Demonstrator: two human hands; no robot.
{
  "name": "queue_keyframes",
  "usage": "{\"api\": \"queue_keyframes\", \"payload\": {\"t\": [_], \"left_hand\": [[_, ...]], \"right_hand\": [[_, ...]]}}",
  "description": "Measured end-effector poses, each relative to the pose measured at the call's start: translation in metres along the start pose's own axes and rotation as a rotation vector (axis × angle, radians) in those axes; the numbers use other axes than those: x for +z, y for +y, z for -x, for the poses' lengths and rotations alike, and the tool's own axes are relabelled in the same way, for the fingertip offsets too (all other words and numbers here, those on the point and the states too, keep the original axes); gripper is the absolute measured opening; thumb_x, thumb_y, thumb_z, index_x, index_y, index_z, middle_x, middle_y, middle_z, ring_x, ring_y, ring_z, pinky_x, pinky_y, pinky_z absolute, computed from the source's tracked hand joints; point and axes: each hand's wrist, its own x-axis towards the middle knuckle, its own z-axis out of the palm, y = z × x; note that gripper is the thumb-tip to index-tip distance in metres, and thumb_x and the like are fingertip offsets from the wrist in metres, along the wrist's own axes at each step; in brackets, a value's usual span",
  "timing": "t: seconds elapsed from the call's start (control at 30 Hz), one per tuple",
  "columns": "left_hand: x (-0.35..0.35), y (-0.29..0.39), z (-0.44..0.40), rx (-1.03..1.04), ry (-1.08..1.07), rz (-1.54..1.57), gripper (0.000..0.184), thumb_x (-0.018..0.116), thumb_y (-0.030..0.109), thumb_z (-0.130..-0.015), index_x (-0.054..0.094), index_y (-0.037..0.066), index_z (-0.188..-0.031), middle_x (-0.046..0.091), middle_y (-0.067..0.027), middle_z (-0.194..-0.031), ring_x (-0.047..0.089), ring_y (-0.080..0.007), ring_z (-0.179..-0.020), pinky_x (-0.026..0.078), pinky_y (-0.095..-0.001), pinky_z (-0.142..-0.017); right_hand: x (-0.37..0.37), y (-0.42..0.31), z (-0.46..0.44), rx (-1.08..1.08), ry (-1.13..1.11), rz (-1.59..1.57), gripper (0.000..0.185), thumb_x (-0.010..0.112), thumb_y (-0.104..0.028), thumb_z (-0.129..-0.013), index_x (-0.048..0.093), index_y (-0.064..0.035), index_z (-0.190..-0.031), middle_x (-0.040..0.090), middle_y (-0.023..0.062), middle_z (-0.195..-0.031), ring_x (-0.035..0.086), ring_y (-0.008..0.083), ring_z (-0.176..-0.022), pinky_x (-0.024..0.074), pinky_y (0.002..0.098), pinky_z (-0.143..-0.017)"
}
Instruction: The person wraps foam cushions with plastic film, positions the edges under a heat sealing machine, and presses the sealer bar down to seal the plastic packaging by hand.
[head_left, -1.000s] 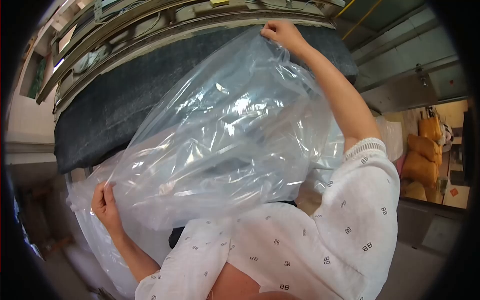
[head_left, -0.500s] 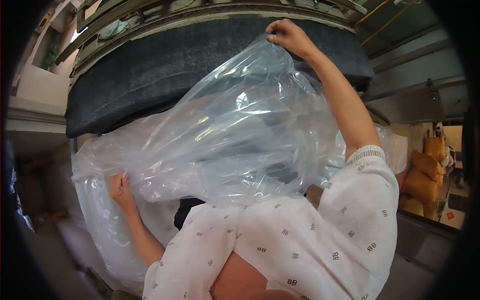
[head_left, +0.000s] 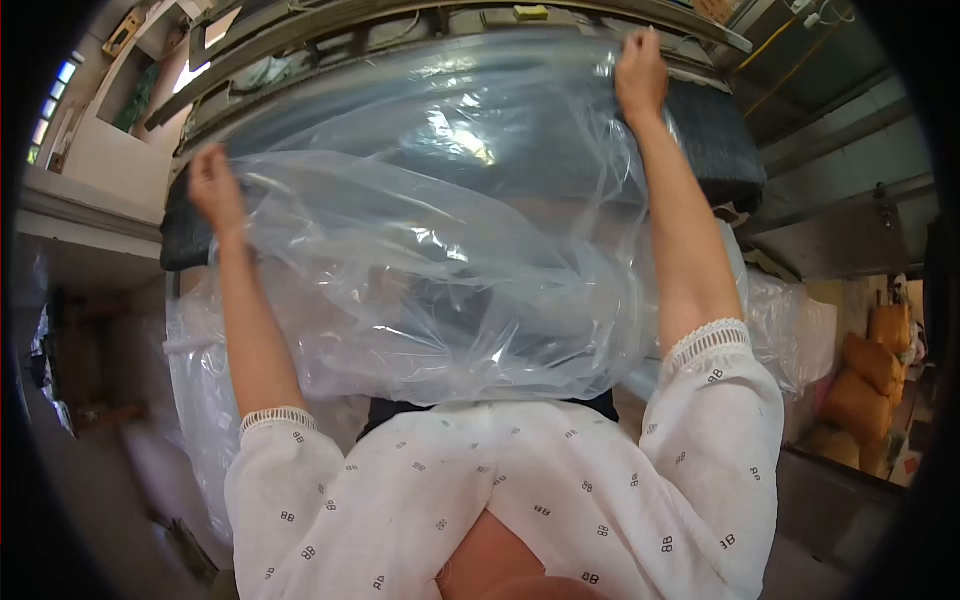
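Observation:
A wide sheet of clear plastic film (head_left: 430, 210) stretches between my two hands, wrinkled and shining where light strikes it. My left hand (head_left: 216, 190) pinches its upper left edge, over the left end of a dark padded surface (head_left: 710, 130). At the upper right corner, my right hand (head_left: 641, 75) is closed on the same film and raised near the far rail. Through the plastic the dark surface shows dimly. The film's near part bunches up against my waist, with more of it hanging down at the left.
Beyond the dark surface runs a long metal rail (head_left: 300, 62), with a small yellow block (head_left: 531, 13) behind it. More crumpled plastic (head_left: 795, 330) lies at the right. Orange-yellow bundles (head_left: 862, 385) are stacked farther right. Yellow cords hang at the upper right.
My left hand has moved up and forward from low at the left, lifting the film's left side. The right hand has shifted right. The film now spreads wide across the dark surface.

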Motion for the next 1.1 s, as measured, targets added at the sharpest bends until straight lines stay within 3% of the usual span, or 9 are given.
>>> {"api": "queue_keyframes", "payload": {"t": [0.03, 0.13, 0.33, 0.43, 0.63, 0.73, 0.97, 1.1], "left_hand": [[0.021, -0.030, -0.004, 0.026, -0.070, -0.023, 0.022, 0.056, 0.024, -0.086, 0.065, 0.004, -0.088, 0.064, -0.0021, -0.080, 0.054, -0.0083, -0.073, 0.042, -0.0222, -0.067], [0.049, -0.035, -0.019, -0.171, -0.107, -0.086, 0.025, 0.059, 0.028, -0.084, 0.067, 0.004, -0.088, 0.065, -0.0033, -0.078, 0.055, -0.0088, -0.073, 0.043, -0.0232, -0.068], [0.081, -0.047, -0.049, -0.126, -0.149, -0.079, 0.027, 0.062, 0.030, -0.081, 0.068, 0.006, -0.091, 0.067, -0.0049, -0.082, 0.057, -0.0097, -0.074, 0.043, -0.0227, -0.070], [0.087, -0.035, -0.052, -0.140, -0.161, -0.104, 0.027, 0.064, 0.030, -0.079, 0.068, 0.006, -0.090, 0.066, -0.0042, -0.080, 0.057, -0.0111, -0.072, 0.043, -0.0233, -0.070], [0.093, -0.033, -0.055, -0.167, -0.168, -0.244, 0.031, 0.068, 0.033, -0.073, 0.061, 0.003, -0.077, 0.055, -0.0033, -0.065, 0.051, -0.0148, -0.062, 0.042, -0.0271, -0.065], [0.088, -0.030, -0.054, -0.137, -0.161, -0.354, 0.035, 0.068, 0.035, -0.073, 0.056, 0.002, -0.073, 0.052, -0.0055, -0.064, 0.049, -0.0173, -0.062, 0.042, -0.0294, -0.065], [0.079, -0.021, -0.050, -0.125, -0.197, -0.354, 0.041, 0.066, 0.039, -0.076, 0.056, 0.000, -0.078, 0.056, -0.0094, -0.070, 0.052, -0.0214, -0.067, 0.043, -0.0322, -0.068], [0.076, -0.023, -0.049, -0.120, -0.159, -0.315, 0.046, 0.056, 0.043, -0.083, 0.057, -0.003, -0.087, 0.058, -0.0145, -0.083, 0.054, -0.0249, -0.080, 0.041, -0.0337, -0.075]], "right_hand": [[0.012, 0.027, 0.003, 0.015, -0.040, 0.005, 0.020, 0.059, -0.021, -0.084, 0.055, -0.0026, -0.090, 0.058, -0.0005, -0.072, 0.056, 0.0104, -0.065, 0.0440, 0.0272, -0.063], [0.015, 0.042, -0.003, 0.263, -0.128, -0.461, 0.020, 0.065, -0.020, -0.075, 0.061, -0.0043, -0.085, 0.061, 0.0085, -0.071, 0.056, 0.0198, -0.063, 0.0453, 0.0326, -0.064], [0.027, 0.045, -0.024, 0.140, -0.095, -0.151, 0.017, 0.068, -0.023, -0.071, 0.066, -0.0064, -0.076, 0.056, 0.0077, -0.081, 0.054, 0.0190, -0.075, 0.0437, 0.0294, -0.071], [0.035, 0.047, -0.031, 0.109, -0.087, -0.050, 0.018, 0.068, -0.025, -0.070, 0.067, -0.0066, -0.074, 0.054, 0.0076, -0.078, 0.054, 0.0207, -0.075, 0.0437, 0.0307, -0.072], [0.039, 0.046, -0.034, 0.168, -0.048, 0.115, 0.035, 0.069, -0.028, -0.067, 0.056, -0.0046, -0.089, 0.046, 0.0148, -0.099, 0.050, 0.0291, -0.090, 0.0406, 0.0373, -0.081], [0.037, 0.047, -0.032, 0.166, -0.018, 0.118, 0.044, 0.069, -0.029, -0.066, 0.046, -0.0024, -0.091, 0.038, 0.0183, -0.105, 0.044, 0.0328, -0.096, 0.0372, 0.0385, -0.085], [0.027, 0.046, -0.034, 0.302, 0.090, -0.081, 0.042, 0.066, -0.033, -0.072, 0.042, -0.0004, -0.084, 0.037, 0.0169, -0.099, 0.039, 0.0306, -0.093, 0.0313, 0.0365, -0.089], [0.033, 0.053, -0.037, 0.284, 0.141, -0.071, 0.040, 0.061, -0.035, -0.077, 0.043, 0.0002, -0.081, 0.038, 0.0186, -0.099, 0.039, 0.0315, -0.094, 0.0309, 0.0376, -0.089]]}}
